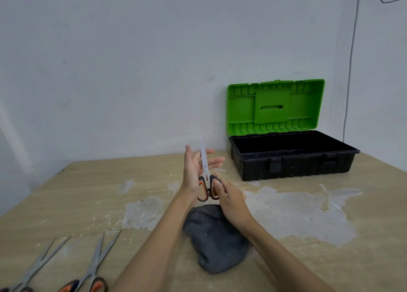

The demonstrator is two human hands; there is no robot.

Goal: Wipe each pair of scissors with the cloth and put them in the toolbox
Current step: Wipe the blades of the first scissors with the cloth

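A pale, scuffed wall (pixel 132 71) was seen behind the work area, with a dark cable (pixel 350 71) hung down it at the right. Below it a light wooden table (pixel 88 192) was spread, marked by grey-white patches of dried residue (pixel 297 212). At the far right of the table, against the wall, the toolbox (pixel 293 157) was set, its green lid (pixel 275 106) raised upright and its black tray seen dark inside. A crumpled dark cloth (pixel 215 241) was left on the table beneath the forearms. Above the cloth, a pair of scissors (pixel 206 175) with orange-and-black handles was held upright, blades closed and pointed up. The handle was pinched by the right hand (pixel 231 199), while the left hand (pixel 193 170) was kept with fingers spread beside the blades. Two further pairs of scissors (pixel 92 269) (pixel 33 272) were laid, blades apart, at the near left edge.
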